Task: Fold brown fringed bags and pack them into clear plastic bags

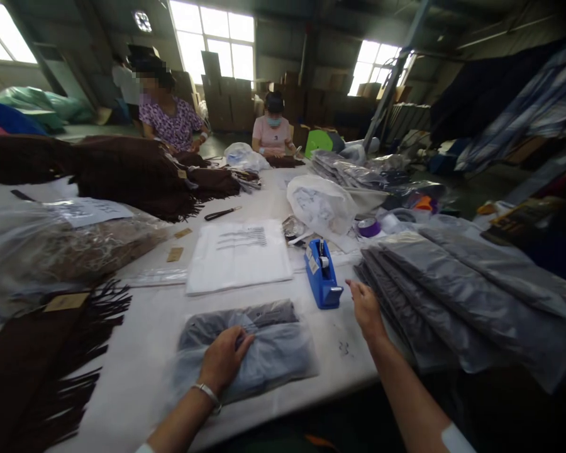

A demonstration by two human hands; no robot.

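Note:
In front of me lies a clear plastic bag (pixel 278 352) with a dark grey folded cloth (pixel 273 313) inside. My left hand (pixel 226 355), a bracelet on its wrist, rests on the bag with its fingers curled and pinching the plastic near the middle. My right hand (pixel 365 308) is raised just right of a blue tape dispenser (pixel 324 277), apart from it. Its thumb and forefinger are pressed together; whatever may be between them is too small to make out. Behind the bag lies a stack of white printed plastic bags (pixel 238 261).
Bagged grey cloths (pixel 453 296) are piled at the right. Brown fringed scarves (pixel 42 365) lie at the left beside a large plastic bag (pixel 75 245). A purple tape roll (pixel 368 227) and a white bag (pixel 321 204) stand behind the dispenser. Co-workers (pixel 273 129) sit across the table.

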